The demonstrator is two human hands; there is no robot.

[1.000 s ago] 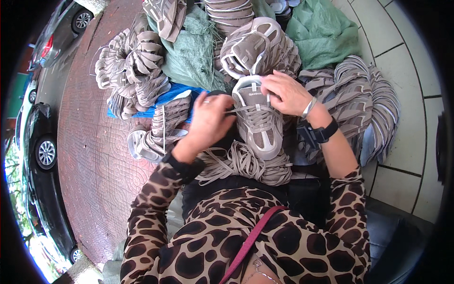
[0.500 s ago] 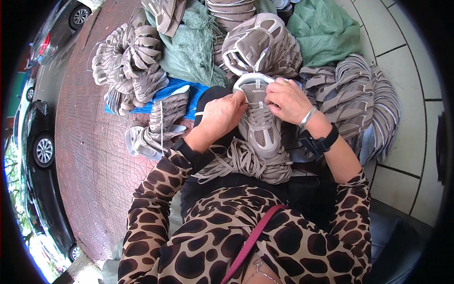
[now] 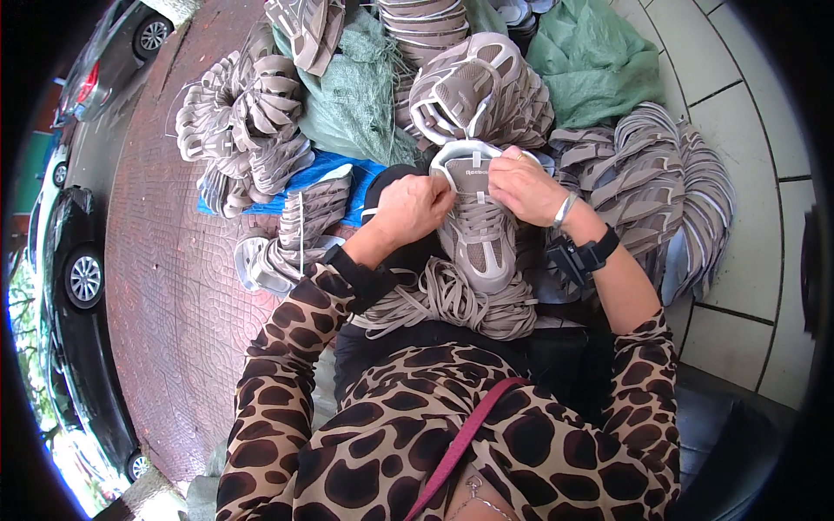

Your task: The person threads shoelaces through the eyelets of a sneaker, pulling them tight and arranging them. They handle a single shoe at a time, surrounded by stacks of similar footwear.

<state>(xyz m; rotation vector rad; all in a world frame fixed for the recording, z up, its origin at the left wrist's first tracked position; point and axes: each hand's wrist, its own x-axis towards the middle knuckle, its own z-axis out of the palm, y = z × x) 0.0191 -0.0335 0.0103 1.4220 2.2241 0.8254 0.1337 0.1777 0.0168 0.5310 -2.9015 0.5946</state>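
Note:
A grey-beige shoe upper (image 3: 486,271) with white trim stands upright before me, its toe toward me and its laces crossing the middle. On its left edge, by the upper eyelets, my left hand (image 3: 408,210) is closed in a pinch on what looks like a shoelace. My right hand (image 3: 526,187) pinches at the upper right eyelets beside the tongue (image 3: 470,178); its fingertips partly hide the lace there. Below the toe, a loose bundle of beige shoelaces (image 3: 469,300) lies across my lap.
Stacked shoe uppers lie at the left (image 3: 239,108), behind the shoe (image 3: 482,87) and at the right (image 3: 638,187). A small tied stack (image 3: 304,221) sits near a blue sheet (image 3: 360,195). Green woven sacks (image 3: 595,65) stand at the back. Parked cars (image 3: 82,278) line the far left.
Both hands stay at the upper eyelets with only slight shifts of the fingers. The surroundings have shifted slightly in view.

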